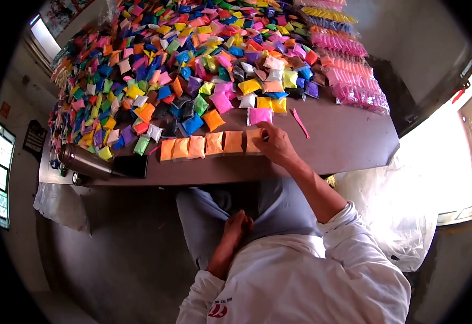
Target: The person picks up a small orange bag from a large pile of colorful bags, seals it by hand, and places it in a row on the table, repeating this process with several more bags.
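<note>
My right hand (277,144) is at the right end of a row of small orange packets (214,143) near the table's front edge. Its bent fingers are closed on the last orange packet (253,141), partly covering it. Just behind that hand lies a pink packet (260,115). A pink plastic stick (301,123) rests on the tabletop to the right. My left hand (238,225) lies in my lap below the table, fingers curled in; nothing shows in it.
A big heap of colourful packets (192,59) covers the back and left of the table (349,140). Strips of pink packets (354,81) line the back right. A metal flask (87,161) and dark phone (130,167) lie front left. Clear plastic bags (392,216) hang beside the table.
</note>
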`<state>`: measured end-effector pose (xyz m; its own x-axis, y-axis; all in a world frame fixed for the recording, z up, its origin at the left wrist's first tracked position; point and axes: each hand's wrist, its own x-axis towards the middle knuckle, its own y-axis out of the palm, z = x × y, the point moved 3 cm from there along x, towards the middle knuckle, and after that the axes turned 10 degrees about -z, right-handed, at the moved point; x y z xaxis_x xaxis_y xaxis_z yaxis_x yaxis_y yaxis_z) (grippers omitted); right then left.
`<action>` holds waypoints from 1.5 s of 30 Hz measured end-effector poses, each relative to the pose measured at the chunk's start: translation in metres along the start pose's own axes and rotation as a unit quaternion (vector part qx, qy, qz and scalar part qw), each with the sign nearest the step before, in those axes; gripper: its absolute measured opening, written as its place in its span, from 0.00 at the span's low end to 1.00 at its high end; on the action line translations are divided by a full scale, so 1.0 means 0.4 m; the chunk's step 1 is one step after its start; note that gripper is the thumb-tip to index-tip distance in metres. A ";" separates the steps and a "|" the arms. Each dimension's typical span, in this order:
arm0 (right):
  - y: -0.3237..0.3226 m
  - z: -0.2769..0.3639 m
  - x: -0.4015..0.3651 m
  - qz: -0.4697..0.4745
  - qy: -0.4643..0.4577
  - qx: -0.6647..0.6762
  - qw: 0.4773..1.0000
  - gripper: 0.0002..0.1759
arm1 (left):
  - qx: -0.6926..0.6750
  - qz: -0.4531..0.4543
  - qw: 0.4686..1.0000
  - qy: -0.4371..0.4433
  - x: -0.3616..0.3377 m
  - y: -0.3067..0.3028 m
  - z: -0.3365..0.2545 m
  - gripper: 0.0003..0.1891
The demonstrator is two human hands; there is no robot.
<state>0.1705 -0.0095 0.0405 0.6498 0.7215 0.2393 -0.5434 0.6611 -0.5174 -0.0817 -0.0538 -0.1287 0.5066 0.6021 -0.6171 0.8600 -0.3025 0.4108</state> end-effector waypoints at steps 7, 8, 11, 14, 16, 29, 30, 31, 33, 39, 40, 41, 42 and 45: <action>0.015 0.000 0.017 -0.084 -0.051 -0.110 0.989 0.21 | -0.024 -0.033 0.999 -0.032 0.009 0.008 -0.002 0.18; 0.019 -0.009 0.016 -0.048 -0.050 -0.098 0.993 0.19 | -0.022 -0.027 0.999 -0.032 0.018 0.003 0.004 0.18; 0.031 -0.034 0.020 -0.030 -0.055 -0.067 0.996 0.15 | -0.009 -0.008 0.999 -0.051 0.041 -0.002 0.021 0.17; 0.009 -0.027 0.044 -0.091 -0.079 -0.013 0.993 0.09 | -0.011 -0.029 0.996 -0.083 0.046 0.008 0.016 0.16; -0.020 -0.030 0.079 -0.172 -0.096 -0.074 0.978 0.08 | -0.017 -0.030 0.996 -0.086 0.051 0.006 0.016 0.16; -0.068 -0.112 0.351 -0.149 -0.151 -0.125 0.969 0.15 | -0.023 0.015 0.994 -0.102 0.094 -0.025 0.037 0.17; -0.080 -0.116 0.349 -0.155 -0.121 -0.053 0.979 0.15 | -0.019 0.013 0.995 -0.101 0.094 -0.028 0.037 0.17; -0.093 -0.128 0.343 -0.141 -0.049 -0.005 0.989 0.16 | -0.013 0.010 0.995 -0.102 0.091 -0.033 0.038 0.17; -0.122 -0.138 0.329 -0.153 -0.048 0.059 0.985 0.19 | -0.015 0.006 0.995 -0.103 0.085 -0.038 0.038 0.17; -0.151 -0.086 0.198 0.024 0.171 0.487 0.856 0.17 | -0.023 -0.017 0.992 -0.120 0.094 -0.032 0.041 0.16; -0.149 -0.085 0.171 0.046 0.189 0.496 0.846 0.16 | -0.021 -0.026 0.992 -0.122 0.092 -0.032 0.045 0.17; -0.150 -0.083 0.144 0.045 0.191 0.495 0.847 0.16 | -0.020 -0.026 0.992 -0.124 0.090 -0.033 0.048 0.17; -0.147 -0.065 0.113 0.066 0.200 0.512 0.833 0.15 | -0.016 -0.023 0.993 -0.117 0.085 -0.031 0.042 0.17; -0.133 -0.048 0.022 0.092 0.212 0.534 0.813 0.14 | 0.008 -0.029 0.995 -0.095 0.072 -0.027 0.032 0.17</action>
<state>0.2152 -0.0424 0.0545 0.5075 0.8420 -0.1832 -0.6560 0.5154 0.5514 -0.0756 -0.0427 -0.1596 0.4566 0.4690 -0.7560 0.8885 -0.2840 0.3604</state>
